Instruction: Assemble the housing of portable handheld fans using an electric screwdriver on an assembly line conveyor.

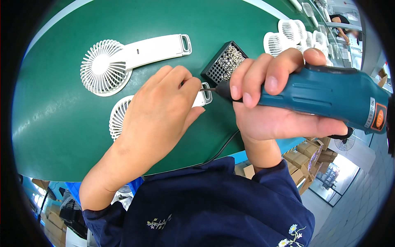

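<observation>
Teal plastic electric screwdriver (329,94): clasped in right hand (267,117); steady pressure advisable.
White plastic ribbed fan (200,100): on green tabletop (61,136), beneath left hand (162,101).
Thin dark metal bit (209,89): at fan's looped end; should stay aligned.
Left hand: curled over handle; cannot tell whether clamped.

Looked down from the person's head through a wide fisheye lens, close over the right hand (263,119) and left hand (164,101), and took in the table (193,144) beyond and shirt (218,206) below.
</observation>
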`<control>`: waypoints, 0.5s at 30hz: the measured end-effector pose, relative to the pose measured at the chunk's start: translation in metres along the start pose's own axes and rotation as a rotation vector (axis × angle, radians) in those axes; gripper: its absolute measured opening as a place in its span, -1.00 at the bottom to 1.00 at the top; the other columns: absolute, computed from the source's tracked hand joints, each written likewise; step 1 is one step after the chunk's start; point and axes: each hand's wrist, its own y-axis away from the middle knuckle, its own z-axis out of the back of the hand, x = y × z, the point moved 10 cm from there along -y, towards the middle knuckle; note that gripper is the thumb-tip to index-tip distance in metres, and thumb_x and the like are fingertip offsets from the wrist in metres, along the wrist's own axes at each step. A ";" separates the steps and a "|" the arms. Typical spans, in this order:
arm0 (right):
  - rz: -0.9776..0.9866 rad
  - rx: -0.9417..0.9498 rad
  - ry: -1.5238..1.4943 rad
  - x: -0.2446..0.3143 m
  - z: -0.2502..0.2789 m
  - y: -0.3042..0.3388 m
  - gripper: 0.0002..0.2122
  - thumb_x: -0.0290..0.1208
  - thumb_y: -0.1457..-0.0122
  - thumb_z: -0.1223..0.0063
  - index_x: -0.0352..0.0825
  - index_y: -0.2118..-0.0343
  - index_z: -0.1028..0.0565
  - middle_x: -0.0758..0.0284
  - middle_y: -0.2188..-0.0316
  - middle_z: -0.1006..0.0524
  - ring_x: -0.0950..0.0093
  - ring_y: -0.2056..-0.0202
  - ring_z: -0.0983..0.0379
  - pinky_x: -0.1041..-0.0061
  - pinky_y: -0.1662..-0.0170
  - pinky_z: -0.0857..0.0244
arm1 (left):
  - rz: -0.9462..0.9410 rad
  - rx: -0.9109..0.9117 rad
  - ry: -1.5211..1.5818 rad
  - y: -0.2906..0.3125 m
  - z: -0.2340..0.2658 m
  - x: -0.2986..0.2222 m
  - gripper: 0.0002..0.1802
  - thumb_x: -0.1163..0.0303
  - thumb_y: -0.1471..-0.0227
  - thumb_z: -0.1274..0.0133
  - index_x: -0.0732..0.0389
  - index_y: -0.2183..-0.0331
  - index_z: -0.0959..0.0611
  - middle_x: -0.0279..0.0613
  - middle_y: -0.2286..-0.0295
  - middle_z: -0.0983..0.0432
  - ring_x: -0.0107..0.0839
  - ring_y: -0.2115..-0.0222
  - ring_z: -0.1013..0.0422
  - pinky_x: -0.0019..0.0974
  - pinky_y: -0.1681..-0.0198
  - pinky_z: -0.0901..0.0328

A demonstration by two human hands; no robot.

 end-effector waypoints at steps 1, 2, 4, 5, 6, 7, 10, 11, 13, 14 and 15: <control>0.004 0.012 0.000 -0.002 0.000 0.000 -0.05 0.59 0.13 0.24 -0.15 -0.15 -0.25 0.36 0.42 -0.41 0.46 0.65 -0.33 0.40 0.61 -0.26 | -0.001 -0.001 0.001 0.000 0.000 0.000 -0.61 0.48 0.27 -0.29 0.29 0.29 -0.56 -0.15 0.34 -0.39 -0.10 0.30 -0.37 -0.13 0.26 -0.29; 0.009 0.025 0.000 -0.002 -0.001 0.000 -0.04 0.61 0.15 0.25 -0.14 -0.16 -0.25 0.36 0.42 -0.41 0.46 0.65 -0.33 0.39 0.62 -0.26 | -0.003 -0.003 0.002 0.000 0.001 0.000 -0.61 0.48 0.27 -0.30 0.29 0.29 -0.56 -0.15 0.35 -0.39 -0.10 0.30 -0.37 -0.13 0.26 -0.29; -0.011 0.035 -0.006 -0.004 -0.005 -0.001 -0.04 0.60 0.15 0.24 -0.14 -0.16 -0.24 0.36 0.42 -0.41 0.45 0.64 -0.33 0.39 0.61 -0.27 | 0.000 -0.006 0.001 0.001 0.001 0.001 -0.61 0.47 0.27 -0.29 0.28 0.29 -0.56 -0.15 0.35 -0.39 -0.10 0.30 -0.36 -0.12 0.26 -0.29; -0.030 0.044 -0.011 -0.005 -0.007 -0.002 -0.04 0.60 0.15 0.23 -0.14 -0.17 -0.24 0.35 0.42 -0.41 0.45 0.64 -0.34 0.38 0.60 -0.27 | 0.001 -0.008 -0.001 0.001 0.001 0.001 -0.62 0.46 0.26 -0.29 0.28 0.29 -0.56 -0.15 0.36 -0.39 -0.10 0.31 -0.36 -0.12 0.26 -0.28; -0.030 0.044 -0.009 -0.004 -0.006 -0.001 -0.04 0.60 0.15 0.23 -0.14 -0.17 -0.24 0.35 0.42 -0.41 0.45 0.64 -0.34 0.38 0.60 -0.27 | 0.000 -0.008 0.000 0.001 0.001 0.001 -0.62 0.46 0.26 -0.29 0.28 0.29 -0.56 -0.15 0.36 -0.39 -0.10 0.31 -0.36 -0.12 0.26 -0.28; -0.034 0.078 0.027 -0.003 -0.009 -0.001 -0.04 0.60 0.15 0.22 -0.13 -0.17 -0.24 0.35 0.42 -0.40 0.44 0.63 -0.35 0.37 0.58 -0.28 | 0.002 -0.003 0.000 0.001 0.000 0.001 -0.62 0.45 0.26 -0.28 0.28 0.29 -0.56 -0.15 0.36 -0.39 -0.11 0.31 -0.36 -0.12 0.26 -0.28; -0.042 0.164 0.058 -0.002 -0.014 0.000 -0.04 0.58 0.15 0.18 -0.13 -0.18 -0.23 0.34 0.42 -0.40 0.42 0.60 -0.37 0.35 0.55 -0.30 | -0.005 0.015 -0.019 0.001 0.000 0.001 -0.66 0.46 0.23 -0.27 0.28 0.33 -0.53 -0.15 0.37 -0.37 -0.15 0.31 -0.35 -0.16 0.25 -0.30; -0.034 0.141 0.054 -0.002 -0.014 0.001 -0.05 0.58 0.15 0.19 -0.13 -0.18 -0.23 0.34 0.41 -0.40 0.43 0.60 -0.37 0.35 0.55 -0.30 | -0.014 0.027 -0.037 0.001 -0.001 0.000 -0.68 0.48 0.22 -0.27 0.28 0.36 -0.51 -0.15 0.37 -0.35 -0.19 0.30 -0.34 -0.20 0.23 -0.33; -0.027 0.120 0.047 -0.003 -0.012 0.001 -0.05 0.58 0.14 0.19 -0.12 -0.18 -0.23 0.34 0.41 -0.40 0.43 0.60 -0.37 0.36 0.56 -0.31 | -0.004 0.029 -0.038 0.001 -0.001 0.000 -0.67 0.48 0.21 -0.26 0.28 0.34 -0.51 -0.16 0.37 -0.35 -0.20 0.30 -0.34 -0.20 0.23 -0.32; -0.025 0.121 0.050 -0.003 -0.012 0.000 -0.05 0.59 0.14 0.20 -0.12 -0.18 -0.23 0.34 0.41 -0.40 0.44 0.61 -0.36 0.36 0.56 -0.30 | 0.003 0.032 -0.038 0.001 -0.001 0.001 -0.66 0.48 0.21 -0.26 0.27 0.32 -0.51 -0.16 0.36 -0.35 -0.21 0.30 -0.34 -0.20 0.22 -0.32; -0.023 0.122 0.054 -0.003 -0.012 -0.001 -0.05 0.59 0.14 0.21 -0.12 -0.18 -0.23 0.35 0.41 -0.40 0.44 0.62 -0.36 0.37 0.57 -0.30 | 0.005 0.032 -0.038 0.001 -0.002 0.001 -0.66 0.48 0.21 -0.26 0.27 0.32 -0.51 -0.16 0.36 -0.35 -0.21 0.30 -0.34 -0.20 0.22 -0.32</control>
